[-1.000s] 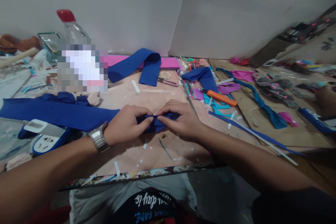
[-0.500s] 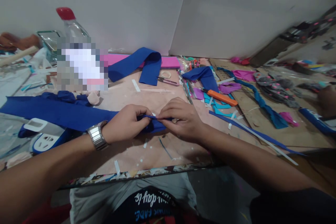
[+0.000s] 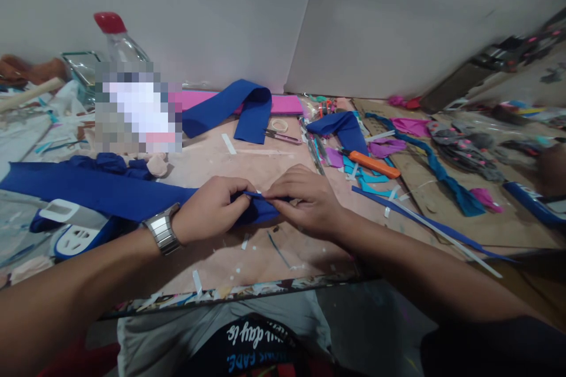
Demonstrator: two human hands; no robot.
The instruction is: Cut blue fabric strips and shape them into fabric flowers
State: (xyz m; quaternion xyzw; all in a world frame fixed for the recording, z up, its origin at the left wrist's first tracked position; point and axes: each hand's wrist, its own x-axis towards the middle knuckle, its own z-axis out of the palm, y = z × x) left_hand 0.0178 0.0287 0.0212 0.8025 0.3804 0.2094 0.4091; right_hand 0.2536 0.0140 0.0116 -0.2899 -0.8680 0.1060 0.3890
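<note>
A long blue fabric strip (image 3: 110,191) runs from the left side of the table to between my hands. My left hand (image 3: 212,206), with a metal watch (image 3: 164,228) on the wrist, pinches the strip's edge between thumb and forefinger. Opposite it, my right hand (image 3: 307,197) pinches the same edge with thumb and fingertips. The edge looks folded over where the fingers meet, and the fabric hangs below in a loose fold. My palms hide part of the strip.
A blue and white tool (image 3: 82,230) lies by my left forearm. Behind my hands are another blue strip (image 3: 250,103), snips (image 3: 283,136) and a tape ring (image 3: 279,125). An orange cutter (image 3: 374,164) lies among scraps at right, beside cardboard (image 3: 411,188). A red-capped bottle (image 3: 110,23) stands back left.
My left fingers have shifted very slightly left along the pinched edge, so a little more blue fabric shows between my hands. My right hand stays in place.
</note>
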